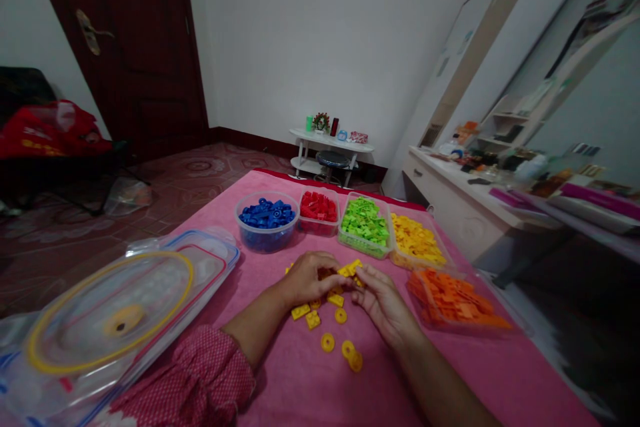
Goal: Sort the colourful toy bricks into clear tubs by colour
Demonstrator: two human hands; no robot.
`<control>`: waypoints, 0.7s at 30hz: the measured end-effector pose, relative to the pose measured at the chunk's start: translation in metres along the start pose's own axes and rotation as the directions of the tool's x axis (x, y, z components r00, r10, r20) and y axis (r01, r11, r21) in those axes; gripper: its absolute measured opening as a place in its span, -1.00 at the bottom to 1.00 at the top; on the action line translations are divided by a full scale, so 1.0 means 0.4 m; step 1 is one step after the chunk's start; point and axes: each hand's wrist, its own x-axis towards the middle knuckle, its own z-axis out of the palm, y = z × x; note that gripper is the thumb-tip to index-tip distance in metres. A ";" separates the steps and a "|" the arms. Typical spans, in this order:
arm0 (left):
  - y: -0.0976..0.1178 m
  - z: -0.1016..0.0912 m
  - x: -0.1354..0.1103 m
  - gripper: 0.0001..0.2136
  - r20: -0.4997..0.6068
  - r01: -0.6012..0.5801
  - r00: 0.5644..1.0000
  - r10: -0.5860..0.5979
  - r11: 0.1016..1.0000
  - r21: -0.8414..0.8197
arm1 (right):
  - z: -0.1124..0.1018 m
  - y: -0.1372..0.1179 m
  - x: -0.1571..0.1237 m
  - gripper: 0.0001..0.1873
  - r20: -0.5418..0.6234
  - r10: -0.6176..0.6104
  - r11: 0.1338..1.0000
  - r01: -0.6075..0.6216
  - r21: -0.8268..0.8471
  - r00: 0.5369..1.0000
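My left hand [316, 276] and my right hand [379, 293] meet over the middle of the pink-covered table. Between their fingertips is a small piece of joined yellow building bricks [351, 269], with both hands closed on it. Below my hands lie loose yellow bricks, among them a studded one [313, 319] and a flat one [301, 311]. Several yellow wheel-like rounds lie nearer me, such as one ring [327, 342] and another [355, 361] leaning on its neighbour. Some yellow pieces are partly hidden behind my left hand.
Beyond my hands stand a round tub of blue bricks [267, 245] and boxes of red [319, 208], green [367, 227], yellow [417, 240] and orange bricks [457, 300]. Stacked clear lids [210, 280] lie on the left. A cluttered dresser [453, 193] is on the right.
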 end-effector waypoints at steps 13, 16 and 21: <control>0.017 -0.027 -0.003 -0.85 -0.002 -0.070 0.997 0.072 0.982 0.175 | 0.000 -0.002 -0.015 -0.85 0.120 0.093 0.990 -0.105 0.097 0.988; 0.024 -0.017 -0.003 -0.83 0.024 -0.105 0.994 0.103 0.964 0.244 | 0.020 0.013 -0.025 -0.77 0.154 0.067 0.991 -0.084 0.106 0.986; 0.021 -0.017 0.000 -0.73 0.062 -0.129 0.991 0.116 0.945 0.301 | 0.024 0.010 -0.032 -0.70 0.000 -0.066 0.996 0.066 -0.053 0.998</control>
